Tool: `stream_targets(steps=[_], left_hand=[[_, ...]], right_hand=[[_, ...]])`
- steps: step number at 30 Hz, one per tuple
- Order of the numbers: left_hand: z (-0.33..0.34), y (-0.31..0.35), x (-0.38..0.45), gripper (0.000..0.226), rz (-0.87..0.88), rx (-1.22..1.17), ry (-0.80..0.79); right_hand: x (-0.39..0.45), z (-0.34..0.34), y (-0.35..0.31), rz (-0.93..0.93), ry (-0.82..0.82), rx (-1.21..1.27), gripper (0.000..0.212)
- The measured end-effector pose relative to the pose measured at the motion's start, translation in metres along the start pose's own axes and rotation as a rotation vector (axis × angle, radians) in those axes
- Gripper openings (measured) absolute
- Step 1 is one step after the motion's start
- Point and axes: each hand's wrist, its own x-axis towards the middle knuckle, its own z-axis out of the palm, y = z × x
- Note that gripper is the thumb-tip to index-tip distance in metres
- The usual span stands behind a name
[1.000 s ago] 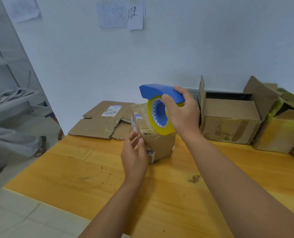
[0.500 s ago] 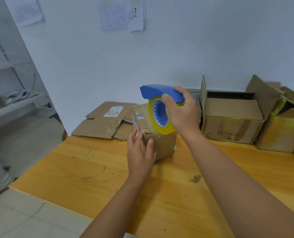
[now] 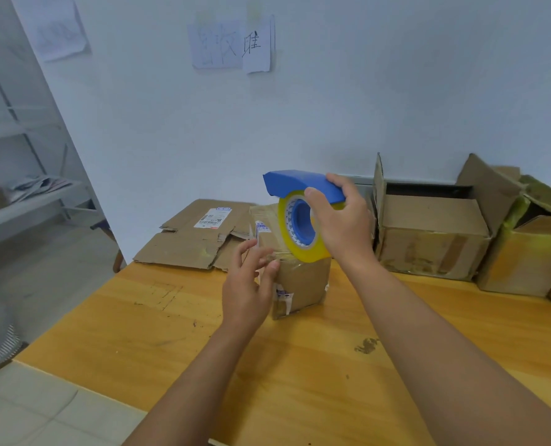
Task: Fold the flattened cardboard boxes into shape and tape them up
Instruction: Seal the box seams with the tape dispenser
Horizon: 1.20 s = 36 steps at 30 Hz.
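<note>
A small brown cardboard box (image 3: 300,281), wrapped in glossy clear tape and bearing torn white labels with blue print too small to read, stands near the middle of a scuffed yellow wooden table (image 3: 300,381). The right hand (image 3: 341,226) grips a tape dispenser (image 3: 303,191) with a smooth blue plastic hood and blue hub; its yellowish roll of tape rests on the box's top edge. The left hand (image 3: 245,284) has loosely spread fingers, its thumb touching the box's near upper corner.

Flattened cardboard (image 3: 190,243) with ragged edges lies at the table's far left, carrying a white shipping label whose text is unreadable. To the right, just beside the small box, sits an open carton (image 3: 428,239) with worn tape marks, then more cartons (image 3: 525,252) with yellowed tape. Handwritten paper notes (image 3: 232,43) hang on the pale wall. The near half of the table is bare wood.
</note>
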Motion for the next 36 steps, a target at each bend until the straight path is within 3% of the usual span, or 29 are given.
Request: stream_targets(steps=[16, 21, 25, 36], left_hand=[[0.008, 0.0, 0.01, 0.006, -0.099, -0.049, -0.076], [0.006, 0.002, 0.01, 0.024, -0.097, -0.014, -0.098], [0.011, 0.004, 0.015, 0.004, -0.12, -0.016, -0.038], [0.012, 0.009, 0.029, 0.02, -0.15, 0.047, -0.099]], right_hand=[[-0.001, -0.002, -0.005, 0.028, -0.006, 0.027, 0.041], [-0.002, -0.018, -0.008, 0.039, 0.043, 0.067, 0.037], [-0.004, -0.032, -0.008, 0.033, 0.084, 0.067, 0.043], [-0.001, -0.044, 0.002, 0.012, 0.096, 0.056, 0.041]])
